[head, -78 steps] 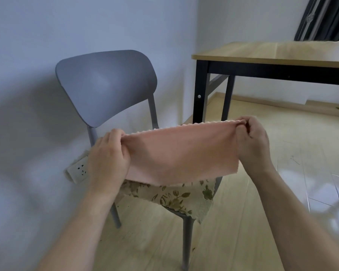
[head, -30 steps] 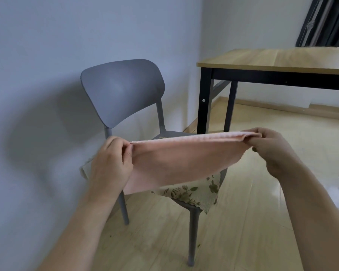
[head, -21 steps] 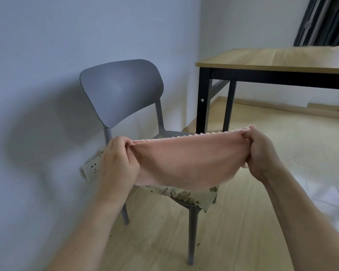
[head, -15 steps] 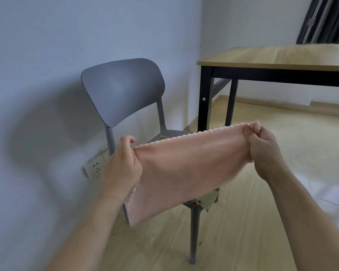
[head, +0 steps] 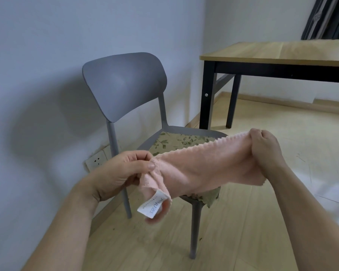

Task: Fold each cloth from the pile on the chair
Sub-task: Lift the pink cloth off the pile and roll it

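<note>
A: Above the chair (head: 125, 85) seat, what's held?

B: Pink cloth (head: 204, 167), stretched between both hands, clear of the seat. Scalloped top edge runs from abt 9 o'clock up to 3 o'clock.

A: Left hand (head: 117, 175)?

B: Thumb and forefinger pinch the cloth's near-left end, at 8 o'clock of the cloth. Other fingers curl loosely behind it. Bunched corner hangs below the pinch w/ a white label (head: 153, 205) showing, print too small to read.

A: Right hand (head: 264, 147)?

B: Fingers curled tight round the far end, at 2 o'clock of the cloth, thumb side up. Cloth gathers into folds there, and a loose bit droops under the wrist.

A: Rest of the pile?

B: Floral cloth (head: 176, 142) lies flat on the seat, right under the pink one. One corner hangs off the front edge at abt 5 o'clock.

A: Around it?

B: Wood-top table (head: 272, 53) w/ black legs at 2 o'clock of the chair. Wall socket (head: 97, 161) at 8 o'clock, low by the chair's rear leg. Dark curtain (head: 329, 16) top right corner.
</note>
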Demonstrator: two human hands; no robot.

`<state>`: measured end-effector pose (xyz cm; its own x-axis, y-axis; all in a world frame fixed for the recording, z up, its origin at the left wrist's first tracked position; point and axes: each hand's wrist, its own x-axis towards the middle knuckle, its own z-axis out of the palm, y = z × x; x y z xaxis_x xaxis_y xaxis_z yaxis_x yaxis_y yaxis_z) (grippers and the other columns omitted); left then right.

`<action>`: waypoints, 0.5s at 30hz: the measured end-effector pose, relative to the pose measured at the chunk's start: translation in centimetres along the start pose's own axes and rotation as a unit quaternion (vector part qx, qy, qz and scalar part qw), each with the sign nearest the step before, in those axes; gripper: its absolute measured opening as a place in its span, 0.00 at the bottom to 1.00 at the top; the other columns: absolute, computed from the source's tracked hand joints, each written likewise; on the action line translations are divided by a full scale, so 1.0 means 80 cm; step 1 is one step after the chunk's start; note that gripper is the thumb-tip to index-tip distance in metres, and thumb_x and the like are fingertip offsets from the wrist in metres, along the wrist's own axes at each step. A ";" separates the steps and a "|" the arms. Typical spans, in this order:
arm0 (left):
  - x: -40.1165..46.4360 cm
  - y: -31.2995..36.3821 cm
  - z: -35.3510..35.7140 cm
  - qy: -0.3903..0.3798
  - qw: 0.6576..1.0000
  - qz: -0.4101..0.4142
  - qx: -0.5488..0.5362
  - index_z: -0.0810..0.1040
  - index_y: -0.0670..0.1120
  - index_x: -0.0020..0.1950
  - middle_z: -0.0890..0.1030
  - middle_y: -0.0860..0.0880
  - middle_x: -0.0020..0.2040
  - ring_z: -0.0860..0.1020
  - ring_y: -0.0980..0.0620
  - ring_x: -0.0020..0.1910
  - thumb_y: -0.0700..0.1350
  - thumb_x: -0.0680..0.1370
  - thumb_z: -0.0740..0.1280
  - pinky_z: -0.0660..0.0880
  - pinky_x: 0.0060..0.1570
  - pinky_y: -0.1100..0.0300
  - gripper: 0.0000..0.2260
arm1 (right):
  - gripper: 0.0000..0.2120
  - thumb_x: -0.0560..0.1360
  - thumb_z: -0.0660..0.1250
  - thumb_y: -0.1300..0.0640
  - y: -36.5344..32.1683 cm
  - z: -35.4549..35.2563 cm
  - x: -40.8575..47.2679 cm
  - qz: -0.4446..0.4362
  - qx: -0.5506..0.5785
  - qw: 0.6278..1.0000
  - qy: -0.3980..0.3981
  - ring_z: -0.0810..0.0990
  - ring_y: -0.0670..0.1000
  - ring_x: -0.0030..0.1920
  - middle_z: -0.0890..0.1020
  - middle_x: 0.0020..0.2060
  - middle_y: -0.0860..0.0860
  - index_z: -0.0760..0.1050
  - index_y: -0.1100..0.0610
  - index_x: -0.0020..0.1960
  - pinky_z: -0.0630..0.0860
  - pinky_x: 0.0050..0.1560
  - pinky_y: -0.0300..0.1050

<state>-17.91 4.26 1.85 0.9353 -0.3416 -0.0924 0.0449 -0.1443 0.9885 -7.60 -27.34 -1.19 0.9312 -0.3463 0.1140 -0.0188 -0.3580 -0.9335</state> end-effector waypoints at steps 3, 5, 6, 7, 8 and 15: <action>-0.005 0.005 0.001 -0.048 0.985 0.069 -0.152 0.76 0.46 0.32 0.74 0.48 0.31 0.72 0.54 0.28 0.50 0.64 0.79 0.71 0.28 0.65 0.14 | 0.14 0.81 0.52 0.52 -0.002 0.002 0.002 0.021 0.011 1.000 -0.009 0.71 0.54 0.48 0.74 0.45 0.54 0.71 0.60 0.51 0.66 0.48 0.47; -0.003 0.006 0.012 -0.089 0.962 0.123 -0.226 0.76 0.46 0.32 0.76 0.48 0.38 0.75 0.51 0.36 0.50 0.65 0.77 0.75 0.39 0.60 0.13 | 0.12 0.81 0.53 0.53 0.001 0.008 0.001 0.045 0.022 0.998 -0.024 0.69 0.53 0.44 0.71 0.40 0.54 0.70 0.59 0.45 0.64 0.41 0.46; -0.001 0.006 0.021 -0.118 0.946 0.150 -0.264 0.77 0.46 0.33 0.78 0.47 0.44 0.76 0.50 0.43 0.49 0.67 0.75 0.75 0.47 0.56 0.10 | 0.12 0.81 0.54 0.53 0.001 0.012 -0.002 0.058 0.029 0.997 -0.034 0.68 0.53 0.42 0.70 0.38 0.54 0.69 0.58 0.43 0.63 0.39 0.46; 0.001 0.008 0.032 -0.147 0.926 0.175 -0.299 0.79 0.46 0.35 0.79 0.48 0.50 0.77 0.48 0.51 0.48 0.69 0.72 0.74 0.56 0.52 0.07 | 0.13 0.81 0.54 0.53 0.000 0.017 -0.005 0.070 0.036 0.996 -0.049 0.67 0.53 0.42 0.69 0.37 0.54 0.69 0.58 0.42 0.63 0.38 0.46; 0.003 0.012 0.041 -0.166 0.908 0.195 -0.333 0.81 0.47 0.38 0.80 0.49 0.56 0.76 0.47 0.59 0.47 0.71 0.69 0.69 0.65 0.49 0.05 | 0.12 0.80 0.55 0.54 0.000 0.021 -0.008 0.083 0.046 0.993 -0.067 0.68 0.53 0.42 0.70 0.38 0.53 0.70 0.58 0.42 0.63 0.39 0.46; 0.024 0.032 0.038 0.068 0.903 0.186 -0.382 0.68 0.47 0.24 0.70 0.50 0.29 0.75 0.52 0.33 0.44 0.71 0.62 0.72 0.57 0.53 0.15 | 0.08 0.81 0.59 0.59 -0.024 0.028 -0.023 0.117 0.202 0.963 -0.135 0.74 0.50 0.43 0.76 0.50 0.54 0.65 0.52 0.59 0.72 0.39 0.43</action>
<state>-17.09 0.44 3.81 0.9677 -0.1104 0.2267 -0.0998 0.6578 0.7465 -8.48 -24.06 -0.34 0.9805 -0.1193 -0.1563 -0.1463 0.0886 -0.9853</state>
